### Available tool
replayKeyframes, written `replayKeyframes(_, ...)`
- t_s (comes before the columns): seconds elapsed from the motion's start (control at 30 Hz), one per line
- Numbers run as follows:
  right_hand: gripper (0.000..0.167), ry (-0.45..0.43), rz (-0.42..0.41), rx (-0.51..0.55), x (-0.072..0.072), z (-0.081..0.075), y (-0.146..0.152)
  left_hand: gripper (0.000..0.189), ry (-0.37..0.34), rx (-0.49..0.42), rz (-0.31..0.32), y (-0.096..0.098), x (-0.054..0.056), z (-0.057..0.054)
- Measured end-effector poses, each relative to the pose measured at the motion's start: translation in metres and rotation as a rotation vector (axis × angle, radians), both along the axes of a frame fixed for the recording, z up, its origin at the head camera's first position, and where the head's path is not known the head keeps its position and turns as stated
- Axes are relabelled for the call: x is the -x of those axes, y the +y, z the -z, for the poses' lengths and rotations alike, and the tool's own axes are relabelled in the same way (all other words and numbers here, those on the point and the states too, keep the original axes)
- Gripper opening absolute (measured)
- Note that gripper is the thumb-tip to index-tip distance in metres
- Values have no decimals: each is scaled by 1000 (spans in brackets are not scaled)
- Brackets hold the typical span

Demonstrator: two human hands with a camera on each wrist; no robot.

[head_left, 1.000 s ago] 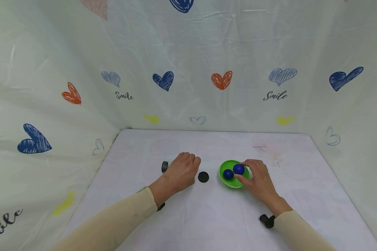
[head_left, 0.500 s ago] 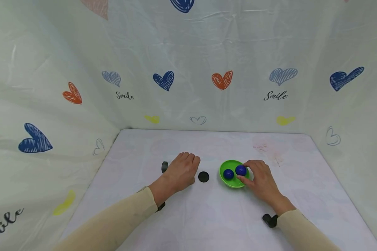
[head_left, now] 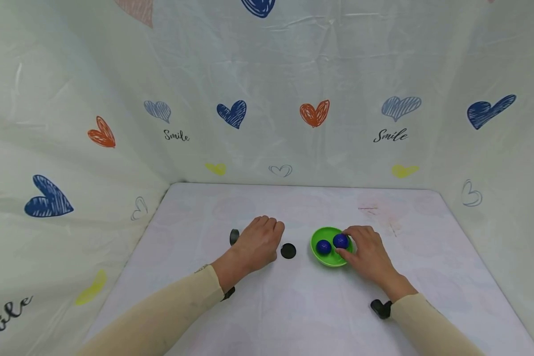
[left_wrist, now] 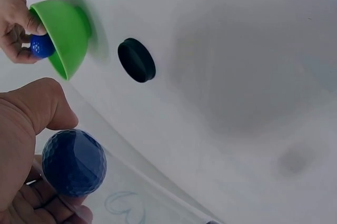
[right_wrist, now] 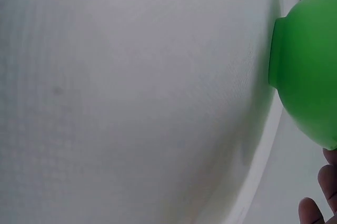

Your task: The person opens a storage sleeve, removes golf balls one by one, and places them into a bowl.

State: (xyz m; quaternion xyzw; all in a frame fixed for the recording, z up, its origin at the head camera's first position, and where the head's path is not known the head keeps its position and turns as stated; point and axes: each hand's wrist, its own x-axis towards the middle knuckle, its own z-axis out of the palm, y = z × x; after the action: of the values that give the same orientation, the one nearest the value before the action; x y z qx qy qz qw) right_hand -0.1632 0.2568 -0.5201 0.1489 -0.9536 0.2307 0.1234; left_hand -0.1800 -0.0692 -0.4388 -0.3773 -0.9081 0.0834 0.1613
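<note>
My left hand grips a dimpled blue golf ball, seen in the left wrist view; in the head view the back of the hand hides that ball. A green bowl stands to its right, with one blue golf ball lying inside. Thumb and fingers of my right hand pinch another blue golf ball over the bowl's right side. The right wrist view has the bowl's outer wall and a few fingertips under its rim.
A round black lid lies on the white table between left hand and bowl. Another dark round piece stands on edge left of the left hand. A printed curtain hangs behind the table.
My right hand has shifted slightly right with its golf ball, away from the ball lying in the bowl. The left hand has stayed in place.
</note>
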Motion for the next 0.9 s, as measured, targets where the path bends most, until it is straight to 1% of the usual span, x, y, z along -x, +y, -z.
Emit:
replayKeyframes(0.23, 47, -4, 12, 3, 1, -1, 0, 16, 1, 6, 2, 0, 1, 0)
replayKeyframes(0.37, 46, -2, 20, 5, 0, -2, -1, 17, -17, 21, -9, 0, 0, -1)
replayKeyframes(0.43, 43, 14, 21, 27, -1, -3, -4, 18, -26, 31, -14, 0, 0, -2)
replayKeyframes(0.57, 36, 30, 13, 135, -3, -12, -18, 19, -34, 50, -29, 1, 0, -4)
replayKeyframes(0.73, 37, 15, -3, 293, -6, -30, -55, 18, -41, 63, -42, 3, 0, -7)
replayKeyframes(0.83, 38, -22, -5, 388, -9, -38, -80, 20, -39, 55, -42, 6, 1, -10)
replayKeyframes(0.9, 40, -69, -8, 467, -10, -41, -95, 23, -34, 50, -39, 7, 1, -11)
